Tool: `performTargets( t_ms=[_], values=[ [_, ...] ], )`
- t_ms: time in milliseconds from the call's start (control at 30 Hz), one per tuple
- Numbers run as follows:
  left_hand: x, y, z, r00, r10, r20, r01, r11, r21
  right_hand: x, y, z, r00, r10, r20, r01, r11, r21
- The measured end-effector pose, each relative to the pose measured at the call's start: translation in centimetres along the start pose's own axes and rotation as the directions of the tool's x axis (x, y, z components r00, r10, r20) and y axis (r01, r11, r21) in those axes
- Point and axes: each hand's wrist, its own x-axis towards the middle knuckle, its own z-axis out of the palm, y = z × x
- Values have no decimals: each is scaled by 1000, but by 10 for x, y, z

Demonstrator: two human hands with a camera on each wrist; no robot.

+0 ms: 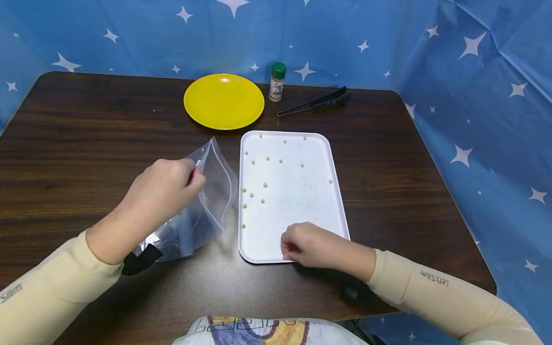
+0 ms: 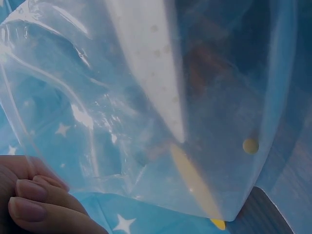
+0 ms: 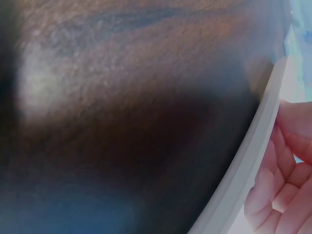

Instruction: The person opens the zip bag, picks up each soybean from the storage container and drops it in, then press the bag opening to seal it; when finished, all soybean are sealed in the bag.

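My left hand [image 1: 166,179] grips the edge of a clear zip bag [image 1: 215,187] lying to the left of a white tray [image 1: 297,211]. In the left wrist view, the fingers [image 2: 29,208] curl beside the clear plastic, and one small round yellow bean [image 2: 250,146] shows against it. Several similar beans [image 1: 265,185] are scattered across the tray, mostly on its left and far parts. Over the tray's near edge, my right hand [image 1: 308,244] has its fingers curled, thumb close to them. In the right wrist view they are beside the tray rim [image 3: 243,161]; nothing shows between them.
A yellow plate [image 1: 224,102] lies beyond the bag and tray. Right of it stands a green-capped shaker bottle [image 1: 277,82], then black-handled tongs [image 1: 319,101]. A blue star-patterned cloth [image 1: 336,43] hangs behind the dark wooden table [image 1: 401,191].
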Motion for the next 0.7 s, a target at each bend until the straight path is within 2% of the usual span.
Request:
performTargets(
  t_ms=[300, 700],
  values=[
    [0, 0, 0, 1000, -3, -1, 3, 1000, -2, 1, -2, 2, 1000, 13, 4, -13, 1000, -9],
    [-1, -2, 0, 1000, -4, 0, 4, 1000, -5, 1, -9, 4, 1000, 5, -31, -11, 980, -198]
  ],
)
